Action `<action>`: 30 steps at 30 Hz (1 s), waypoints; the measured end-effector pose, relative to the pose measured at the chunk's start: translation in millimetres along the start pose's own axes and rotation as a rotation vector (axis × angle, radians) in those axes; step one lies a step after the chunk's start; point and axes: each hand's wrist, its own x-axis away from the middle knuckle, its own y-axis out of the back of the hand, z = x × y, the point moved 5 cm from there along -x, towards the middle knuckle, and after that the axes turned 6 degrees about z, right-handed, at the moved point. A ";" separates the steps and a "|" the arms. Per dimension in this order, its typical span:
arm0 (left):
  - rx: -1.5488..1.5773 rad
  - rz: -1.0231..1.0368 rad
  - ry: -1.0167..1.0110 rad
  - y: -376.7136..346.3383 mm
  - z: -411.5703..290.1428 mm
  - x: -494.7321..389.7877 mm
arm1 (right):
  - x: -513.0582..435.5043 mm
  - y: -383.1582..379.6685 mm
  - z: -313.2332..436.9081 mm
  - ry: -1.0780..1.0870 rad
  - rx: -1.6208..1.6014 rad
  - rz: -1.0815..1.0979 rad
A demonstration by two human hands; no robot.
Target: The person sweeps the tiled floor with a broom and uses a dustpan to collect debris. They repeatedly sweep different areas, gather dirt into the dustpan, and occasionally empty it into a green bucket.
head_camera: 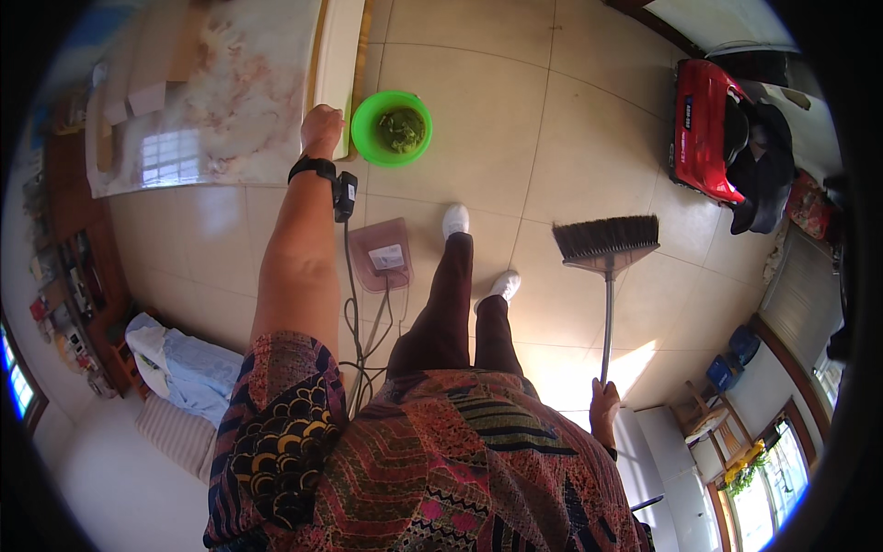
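Observation:
My right hand (604, 408) is wrapped around the grey handle of a broom (606, 252). The broom's dark bristles point away from me over the tiled floor. Stretched out ahead, my left hand (323, 130) is curled at the near end of a long cream-coloured board or bench (338, 55), beside a marble-patterned tabletop (241, 90). Whether its fingers grip that edge is hidden. Close to its right stands a bright green basin (359, 131) with green plant scraps inside. A pinkish dustpan (365, 238) lies on the floor between my left forearm and my feet.
A red ride-on toy car (700, 131) with dark cloth on it stands at the far right. Black cables (352, 310) hang below my left wrist. Blue bedding (186, 359) lies at the left. A wooden chair (724, 428) and blue containers (724, 369) are at the lower right.

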 end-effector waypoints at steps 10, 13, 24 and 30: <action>0.277 0.020 -0.102 -15.8 18.1 -28.2 | -0.9 -4.0 4.4 0.047 0.024 0.023; 0.210 0.003 -0.051 -11.2 16.7 -16.6 | -0.5 -7.3 0.5 0.037 0.011 0.030; 0.952 0.502 -0.005 -16.7 -21.2 47.4 | -6.2 -22.8 -23.3 -0.038 -0.129 0.065; 1.110 0.545 -0.135 -15.8 -33.3 85.7 | -7.3 -27.4 -26.5 -0.143 -0.424 0.332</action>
